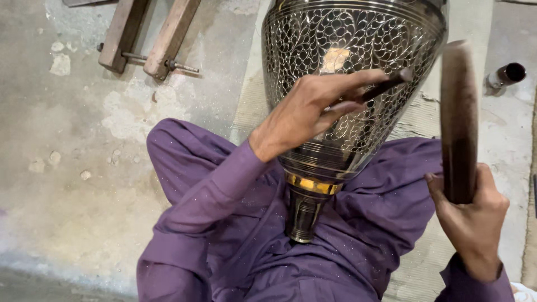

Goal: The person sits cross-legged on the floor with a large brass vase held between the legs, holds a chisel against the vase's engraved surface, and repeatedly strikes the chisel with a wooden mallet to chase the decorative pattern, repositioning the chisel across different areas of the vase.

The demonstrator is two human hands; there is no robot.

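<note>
The left hand (313, 109) pinches a thin dark chisel (386, 85) against the engraved silver metal vase (347, 39), resting on the lap at 12 o'clock. The right hand (470, 215), at 3 o'clock, clamps a dark wooden mallet (457, 112); engraving seems underway, and the next strike needs careful aim.

Left hand (313, 109) reaching forward, fingers pinched shut; right hand (472, 215) raised, fist clenched.

No packages, labels, signs, screens in view.
</note>
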